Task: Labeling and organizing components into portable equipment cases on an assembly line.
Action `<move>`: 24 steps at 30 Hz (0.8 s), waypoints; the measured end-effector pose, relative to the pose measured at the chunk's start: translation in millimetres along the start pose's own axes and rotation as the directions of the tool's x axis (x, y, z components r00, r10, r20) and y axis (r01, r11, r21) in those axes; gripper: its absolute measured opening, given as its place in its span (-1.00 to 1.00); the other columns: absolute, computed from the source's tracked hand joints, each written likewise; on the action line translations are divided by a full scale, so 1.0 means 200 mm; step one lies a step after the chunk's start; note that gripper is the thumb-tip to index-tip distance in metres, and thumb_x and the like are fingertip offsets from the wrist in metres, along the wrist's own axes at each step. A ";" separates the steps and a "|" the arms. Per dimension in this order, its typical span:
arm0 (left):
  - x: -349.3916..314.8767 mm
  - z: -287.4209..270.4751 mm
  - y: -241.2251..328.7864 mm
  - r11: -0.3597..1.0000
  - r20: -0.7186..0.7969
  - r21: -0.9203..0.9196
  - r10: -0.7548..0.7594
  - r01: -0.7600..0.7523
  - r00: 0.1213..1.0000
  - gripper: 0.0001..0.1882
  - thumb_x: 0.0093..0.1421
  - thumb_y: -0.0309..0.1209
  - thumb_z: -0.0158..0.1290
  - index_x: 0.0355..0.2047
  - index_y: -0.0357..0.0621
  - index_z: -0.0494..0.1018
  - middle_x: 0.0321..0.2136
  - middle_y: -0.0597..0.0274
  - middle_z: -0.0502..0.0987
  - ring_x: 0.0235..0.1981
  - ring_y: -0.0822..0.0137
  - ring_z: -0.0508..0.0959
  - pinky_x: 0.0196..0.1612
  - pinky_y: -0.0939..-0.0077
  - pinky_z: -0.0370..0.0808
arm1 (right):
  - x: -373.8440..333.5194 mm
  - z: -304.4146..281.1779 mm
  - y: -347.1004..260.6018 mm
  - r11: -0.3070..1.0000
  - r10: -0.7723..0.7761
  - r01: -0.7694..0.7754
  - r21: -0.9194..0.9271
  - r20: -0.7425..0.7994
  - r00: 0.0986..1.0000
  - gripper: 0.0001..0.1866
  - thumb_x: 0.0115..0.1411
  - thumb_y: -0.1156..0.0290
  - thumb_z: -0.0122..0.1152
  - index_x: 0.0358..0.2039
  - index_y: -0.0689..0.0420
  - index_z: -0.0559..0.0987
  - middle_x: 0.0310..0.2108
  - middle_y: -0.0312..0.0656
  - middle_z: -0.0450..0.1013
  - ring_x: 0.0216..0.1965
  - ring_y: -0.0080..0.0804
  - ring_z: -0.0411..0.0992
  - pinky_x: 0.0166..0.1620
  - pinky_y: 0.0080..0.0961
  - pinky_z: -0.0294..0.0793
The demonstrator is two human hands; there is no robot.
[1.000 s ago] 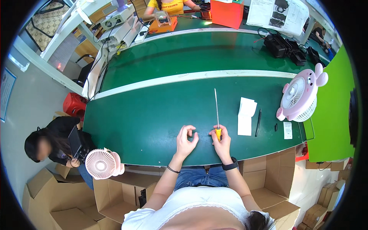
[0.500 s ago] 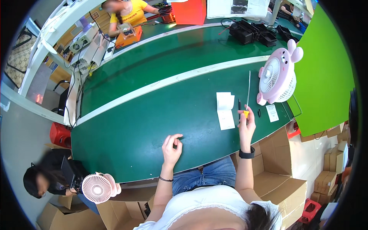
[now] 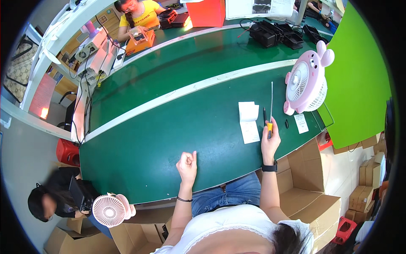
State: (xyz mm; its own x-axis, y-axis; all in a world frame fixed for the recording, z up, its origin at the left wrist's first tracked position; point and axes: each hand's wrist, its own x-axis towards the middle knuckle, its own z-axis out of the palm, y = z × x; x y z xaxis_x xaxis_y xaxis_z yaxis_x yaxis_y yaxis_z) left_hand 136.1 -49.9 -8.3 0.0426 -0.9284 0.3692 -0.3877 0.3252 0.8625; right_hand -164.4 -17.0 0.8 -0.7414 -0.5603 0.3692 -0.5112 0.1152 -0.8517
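Note:
My right hand (image 3: 272,146) grips a screwdriver (image 3: 270,129) by its yellow and black handle. The long thin shaft points away from me, over the green table (image 3: 169,144). To the left of that hand lie a folded white paper slip (image 3: 248,122) and a black pen (image 3: 264,115). A small black cap (image 3: 287,124) rests to its right. My left hand (image 3: 187,166) is closed in a loose fist above the near part of the table, one digit pointing up, with nothing visible in it.
A pink animal-shaped fan (image 3: 305,80) stands at the right, near a small printed card (image 3: 301,123). Black cases (image 3: 275,36) sit on the far bench. A person (image 3: 46,201) is at the left, near a pink round fan (image 3: 111,210). Cardboard boxes (image 3: 304,169) stand below the table.
My left fingers have curled into a fist. In my right hand the screwdriver has shifted, and more of its handle shows. Across the bench, a person's arm has drawn in.

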 end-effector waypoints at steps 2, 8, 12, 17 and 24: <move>0.00 0.00 -0.01 1.000 0.002 -0.001 0.003 -0.003 1.000 -0.66 0.16 -0.58 0.22 -0.57 -0.13 0.24 -0.71 0.40 0.17 -0.68 0.58 0.10 -0.63 0.65 0.08 | 0.00 0.01 0.01 0.999 -0.046 0.045 -0.014 -0.044 0.998 -0.55 0.26 0.50 0.15 0.18 0.11 0.45 -0.15 -0.10 0.59 -0.18 -0.28 0.56 -0.08 -0.45 0.51; 0.00 0.01 -0.01 1.000 0.036 -0.013 0.005 -0.005 0.999 -0.77 0.19 -0.59 0.19 -0.41 -0.18 0.31 -0.72 0.41 0.09 -0.68 0.56 0.07 -0.62 0.60 0.07 | 0.00 -0.01 0.05 0.982 -0.052 0.035 -0.188 -0.084 0.995 -0.48 0.18 0.53 0.20 0.19 0.04 0.46 -0.16 -0.08 0.54 -0.21 -0.20 0.49 -0.10 -0.36 0.48; 0.01 0.01 0.00 1.000 0.041 -0.016 0.004 -0.004 0.999 -0.83 0.21 -0.58 0.17 -0.26 -0.19 0.37 -0.72 0.39 0.08 -0.69 0.56 0.08 -0.62 0.57 0.06 | 0.01 0.00 0.05 0.986 -0.084 0.075 -0.149 -0.053 0.995 -0.49 0.13 0.56 0.24 0.14 0.04 0.50 -0.09 -0.08 0.54 -0.17 -0.14 0.48 -0.04 -0.33 0.47; 0.02 0.01 0.00 1.000 0.053 -0.019 -0.002 0.003 0.999 -0.85 0.23 -0.59 0.14 -0.24 -0.18 0.39 -0.72 0.46 0.04 -0.67 0.61 0.03 -0.60 0.59 0.00 | 0.03 -0.01 0.06 0.991 -0.132 0.127 -0.038 -0.209 0.969 -0.67 0.17 0.60 0.20 -0.03 0.16 0.57 0.00 -0.09 0.51 0.05 -0.16 0.46 0.12 -0.33 0.42; 0.02 0.01 0.01 1.000 0.057 -0.012 -0.003 0.004 0.998 -0.85 0.22 -0.62 0.11 -0.24 -0.18 0.39 -0.73 0.46 0.02 -0.69 0.61 0.02 -0.61 0.58 0.01 | 0.03 -0.03 0.15 1.000 -0.009 0.014 0.023 -0.202 0.979 -0.80 0.14 0.67 0.15 -0.23 0.17 0.58 -0.01 -0.07 0.50 0.04 -0.16 0.47 0.10 -0.35 0.43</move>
State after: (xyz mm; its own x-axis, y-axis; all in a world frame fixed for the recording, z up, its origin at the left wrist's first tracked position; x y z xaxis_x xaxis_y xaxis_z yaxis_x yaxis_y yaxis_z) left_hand 133.0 -53.3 -6.5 -0.0085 -0.9381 0.3462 -0.3769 0.3237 0.8679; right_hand -187.0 -13.0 -19.8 -0.8093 -0.3845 0.4440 -0.5113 0.0890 -0.8548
